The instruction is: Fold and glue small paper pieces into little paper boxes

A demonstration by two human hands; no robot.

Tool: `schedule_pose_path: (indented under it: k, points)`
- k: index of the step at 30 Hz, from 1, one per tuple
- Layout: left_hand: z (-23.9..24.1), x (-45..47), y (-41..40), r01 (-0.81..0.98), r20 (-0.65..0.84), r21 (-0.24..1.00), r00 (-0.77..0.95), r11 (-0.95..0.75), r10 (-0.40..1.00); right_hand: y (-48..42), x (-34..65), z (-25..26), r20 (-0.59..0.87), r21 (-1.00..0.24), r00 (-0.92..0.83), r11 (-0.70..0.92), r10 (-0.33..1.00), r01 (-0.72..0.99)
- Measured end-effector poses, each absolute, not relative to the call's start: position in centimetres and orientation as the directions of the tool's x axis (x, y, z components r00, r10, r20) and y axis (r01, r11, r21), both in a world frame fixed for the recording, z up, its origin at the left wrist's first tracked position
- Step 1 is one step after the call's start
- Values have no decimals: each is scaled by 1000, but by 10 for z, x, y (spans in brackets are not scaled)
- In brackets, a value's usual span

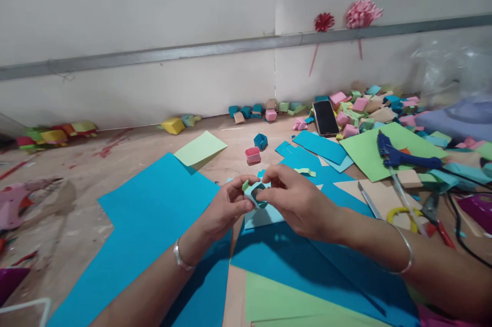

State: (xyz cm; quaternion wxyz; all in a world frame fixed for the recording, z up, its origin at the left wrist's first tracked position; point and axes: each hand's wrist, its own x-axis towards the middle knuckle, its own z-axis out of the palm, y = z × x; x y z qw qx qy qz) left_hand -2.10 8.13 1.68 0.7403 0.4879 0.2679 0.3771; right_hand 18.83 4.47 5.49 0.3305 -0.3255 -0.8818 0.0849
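Short of the brown wooden table's (142,152) far edge, your left hand (226,207) pinches the small pale-blue paper box (251,193); your half-curled right hand (291,195) grips its wall: press lightly.

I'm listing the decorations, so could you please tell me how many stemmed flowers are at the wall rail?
2: a red flower and, to its right, a larger pink flower, both toward the metal rail's right end; neither seems hidden.

The only view comes from a head-worn camera above the table's (88,173) near side, facing forward and down, fairly close over the hands (230,203), and reaching past the far edge to the wall (154,9) behind.
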Motion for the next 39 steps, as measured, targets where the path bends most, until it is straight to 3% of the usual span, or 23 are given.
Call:
schedule_pose_path:
  k: [4, 10, 13, 24, 39]
  points:
    - [15, -22, 82, -291, -30, 927, 569, 235, 822, 46, 186, 58, 458, -350, -596, 751, 659, 561]
    - [17, -22, 84, -291, 4, 935, 578, 201, 816, 40, 179, 60, 406, -95, -653, 741, 639, 665]
    - [18, -22, 84, -303, -9, 925, 585, 229, 811, 37, 179, 62, 408, -30, -672, 745, 618, 667]
    - [16, -24, 84, -266, -22, 936, 609, 230, 793, 36, 183, 65, 331, -127, -685, 750, 649, 649]
    - [20, -23, 84, -209, -49, 953, 613, 221, 789, 35, 186, 80, 151, -87, -727, 742, 669, 665]
